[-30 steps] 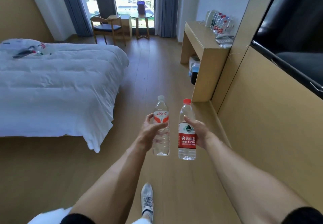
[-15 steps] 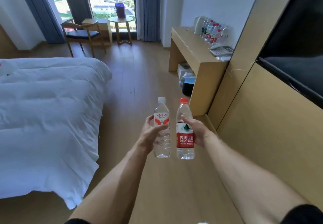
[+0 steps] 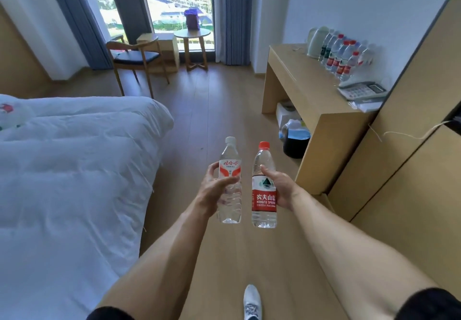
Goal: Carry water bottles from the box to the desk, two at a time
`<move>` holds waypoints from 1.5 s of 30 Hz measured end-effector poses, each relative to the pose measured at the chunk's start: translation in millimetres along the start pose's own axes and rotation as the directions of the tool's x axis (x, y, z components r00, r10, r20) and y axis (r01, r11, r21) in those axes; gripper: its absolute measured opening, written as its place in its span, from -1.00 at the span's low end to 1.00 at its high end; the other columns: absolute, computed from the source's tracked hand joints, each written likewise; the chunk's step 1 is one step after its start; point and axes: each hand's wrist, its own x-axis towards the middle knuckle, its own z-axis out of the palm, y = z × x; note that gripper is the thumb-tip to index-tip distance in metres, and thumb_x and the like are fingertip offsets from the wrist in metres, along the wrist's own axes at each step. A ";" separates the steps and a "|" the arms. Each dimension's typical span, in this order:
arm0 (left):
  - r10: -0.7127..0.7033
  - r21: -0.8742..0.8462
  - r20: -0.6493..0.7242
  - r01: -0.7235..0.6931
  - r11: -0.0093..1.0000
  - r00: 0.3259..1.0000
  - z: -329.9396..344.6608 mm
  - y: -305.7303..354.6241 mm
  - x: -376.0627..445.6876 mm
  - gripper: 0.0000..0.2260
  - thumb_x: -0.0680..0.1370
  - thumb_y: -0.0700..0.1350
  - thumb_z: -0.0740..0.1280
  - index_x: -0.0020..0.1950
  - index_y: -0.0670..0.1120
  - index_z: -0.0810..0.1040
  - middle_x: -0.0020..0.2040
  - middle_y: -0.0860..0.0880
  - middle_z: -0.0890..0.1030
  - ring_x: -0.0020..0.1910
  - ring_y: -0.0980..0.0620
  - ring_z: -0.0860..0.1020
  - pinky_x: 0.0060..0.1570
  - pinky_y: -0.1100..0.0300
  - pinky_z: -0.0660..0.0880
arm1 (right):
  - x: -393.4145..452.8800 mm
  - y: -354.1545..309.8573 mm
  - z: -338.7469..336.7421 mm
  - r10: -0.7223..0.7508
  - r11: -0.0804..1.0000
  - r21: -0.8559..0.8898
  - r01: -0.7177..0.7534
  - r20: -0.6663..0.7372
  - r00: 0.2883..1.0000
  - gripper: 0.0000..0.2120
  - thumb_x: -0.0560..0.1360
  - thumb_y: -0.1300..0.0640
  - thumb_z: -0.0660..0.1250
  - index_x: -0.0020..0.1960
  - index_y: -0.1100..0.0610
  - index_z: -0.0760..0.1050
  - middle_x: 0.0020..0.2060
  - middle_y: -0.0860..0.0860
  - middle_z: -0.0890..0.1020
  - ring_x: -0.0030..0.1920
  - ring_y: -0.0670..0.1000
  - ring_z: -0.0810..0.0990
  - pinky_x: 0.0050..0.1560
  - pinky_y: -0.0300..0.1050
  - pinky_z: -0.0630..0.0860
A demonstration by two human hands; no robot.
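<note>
My left hand (image 3: 214,187) grips a clear water bottle with a white cap (image 3: 229,160), held upright over the wooden floor. My right hand (image 3: 280,190) grips a second upright bottle with a red cap and red label (image 3: 264,200), right beside the first. The wooden desk (image 3: 301,87) stands ahead on the right, against the wall. A row of several water bottles (image 3: 341,56) lines its back edge by the wall. The box is not in view.
A white kettle (image 3: 315,41) and a desk phone (image 3: 361,91) sit on the desk; a dark bin (image 3: 295,143) stands under it. The white bed (image 3: 74,170) fills the left. A chair (image 3: 134,57) and round table (image 3: 192,35) stand by the window. Wood panels line the right wall.
I have walked forward along the floor between bed and wall; the desk is nearer and larger. Both hands keep the same hold on their bottles.
</note>
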 end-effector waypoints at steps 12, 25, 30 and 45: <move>-0.008 -0.026 -0.073 0.006 1.000 0.997 27.5 100.3 196.1 -0.32 0.43 -0.25 0.54 0.44 0.05 0.31 0.17 -0.22 0.62 0.03 -0.30 0.67 0.11 -0.39 0.54 | 184.2 -148.7 -13.6 0.013 1.000 0.007 -0.014 0.133 0.991 -0.49 0.61 -0.03 0.29 0.41 0.28 0.37 -0.02 0.20 0.63 -0.13 0.15 0.65 -0.03 0.06 0.61; -0.040 -0.040 0.129 0.046 0.998 0.991 45.5 167.3 456.2 -0.36 0.42 -0.29 0.53 0.40 0.01 0.35 0.14 -0.24 0.64 -0.02 -0.26 0.70 -0.02 -0.18 0.64 | 388.1 -272.3 -47.2 -0.084 0.996 0.021 0.086 -0.063 0.994 -0.52 0.60 -0.05 0.32 0.37 0.26 0.41 0.22 0.32 0.59 0.11 0.28 0.61 0.35 0.28 0.45; -0.054 0.005 0.193 0.054 0.999 0.980 47.0 214.5 560.7 -0.38 0.43 -0.27 0.53 0.38 0.03 0.35 0.11 -0.20 0.65 -0.04 -0.21 0.71 -0.08 -0.10 0.66 | 466.3 -331.6 -48.2 -0.097 0.994 0.033 0.103 -0.138 0.986 -0.51 0.62 -0.05 0.29 0.39 0.27 0.40 0.28 0.34 0.55 0.19 0.32 0.57 0.39 0.33 0.39; -0.062 0.096 0.237 0.040 0.995 0.970 85.2 291.7 796.7 -0.39 0.39 -0.24 0.56 0.34 0.05 0.40 0.07 -0.15 0.67 -0.13 -0.11 0.73 -0.19 0.02 0.64 | 663.4 -457.1 -87.2 -0.136 0.982 0.098 0.159 -0.211 0.968 -0.49 0.61 -0.08 0.30 0.41 0.25 0.41 0.30 0.34 0.54 0.33 0.39 0.50 0.37 0.38 0.39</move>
